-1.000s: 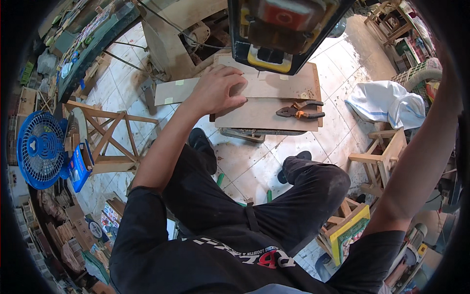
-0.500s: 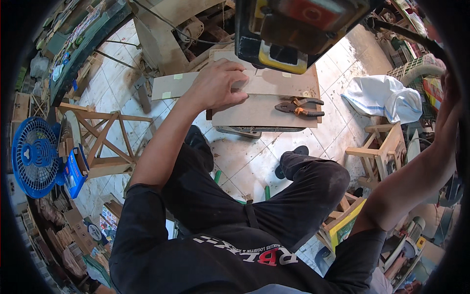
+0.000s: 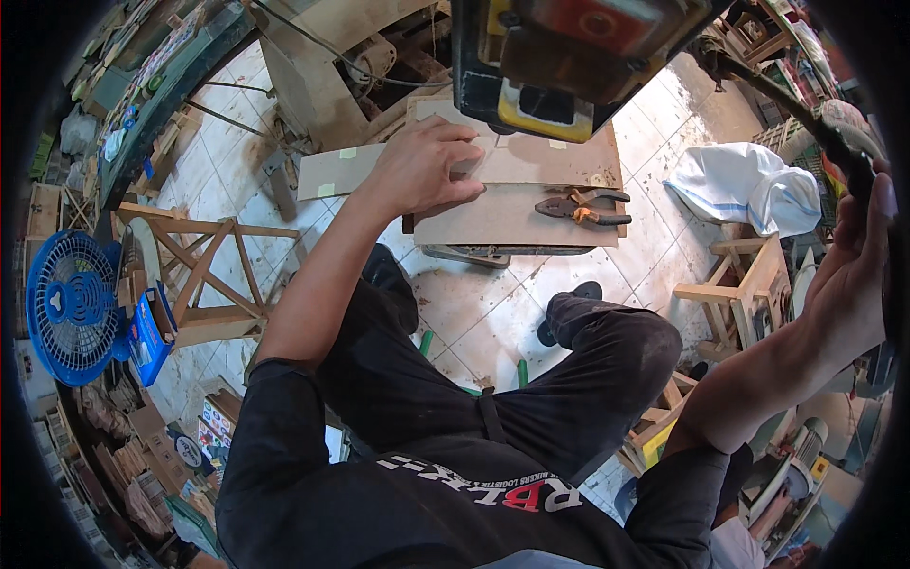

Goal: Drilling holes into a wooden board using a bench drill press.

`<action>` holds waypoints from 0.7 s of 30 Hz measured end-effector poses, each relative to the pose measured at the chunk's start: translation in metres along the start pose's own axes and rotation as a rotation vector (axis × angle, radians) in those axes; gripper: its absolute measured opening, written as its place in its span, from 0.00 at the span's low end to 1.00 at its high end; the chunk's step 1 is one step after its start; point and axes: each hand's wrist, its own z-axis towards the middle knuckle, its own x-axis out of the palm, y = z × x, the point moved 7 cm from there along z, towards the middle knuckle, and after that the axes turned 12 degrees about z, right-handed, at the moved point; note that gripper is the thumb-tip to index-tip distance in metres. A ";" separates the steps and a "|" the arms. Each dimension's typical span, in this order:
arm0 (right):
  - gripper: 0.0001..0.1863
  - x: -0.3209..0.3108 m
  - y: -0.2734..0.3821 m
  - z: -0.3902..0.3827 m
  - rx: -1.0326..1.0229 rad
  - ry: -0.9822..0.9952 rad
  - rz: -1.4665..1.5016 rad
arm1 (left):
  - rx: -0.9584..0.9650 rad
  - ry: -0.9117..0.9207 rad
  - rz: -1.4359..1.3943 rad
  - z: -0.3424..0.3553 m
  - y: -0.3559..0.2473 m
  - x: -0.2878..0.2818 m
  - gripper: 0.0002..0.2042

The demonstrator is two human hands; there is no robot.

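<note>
"Head view: where is the left hand (image 3: pixel 427 171)?"

"On the tabletop (image 3: pixel 517 228), towards its left side, laid over a long thin board (image 3: pixel 365 163). The fingers are bent and the thumb stands a little apart from them; the hand is loosely spread, pressing from above rather than gripping. (What lies under the palm is hidden, so I can't tell about that.)"

"And the board itself?"

"It lies flat, its left end jutting out past the tabletop, with small pale green tape pieces (image 3: pixel 347 153) on it. Above it hangs a machine head (image 3: pixel 569 71), black with red and yellow parts."

"What about the right hand (image 3: pixel 856 228)?"

"Up at the far right, well apart from the left one. Its fingers are curled around the end of a dark lever (image 3: pixel 806 119), though the dark rim of the view swallows part of the grip."

"Anything else on the tabletop?"

"A pair of pliers (image 3: pixel 590 217) with orange and black handles, near the right edge, nose pointing left. Neither hand touches it."

"And around?"

"A blue fan (image 3: pixel 76 303) on the left; on the right, a crumpled white cloth (image 3: pixel 730 185) and, nearer, a wooden stool (image 3: pixel 744 284)."
</note>
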 end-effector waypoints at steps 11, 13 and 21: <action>0.23 -0.005 -0.007 -0.015 -0.192 -0.047 0.052 | -0.001 -0.007 0.029 0.000 -0.001 0.001 0.19; 0.23 0.000 -0.008 -0.021 -0.289 0.104 0.064 | -0.004 -0.006 0.034 0.000 -0.001 0.001 0.19; 0.24 -0.001 -0.001 -0.040 -0.398 -0.139 -0.014 | 0.012 -0.033 0.036 0.000 -0.001 0.001 0.18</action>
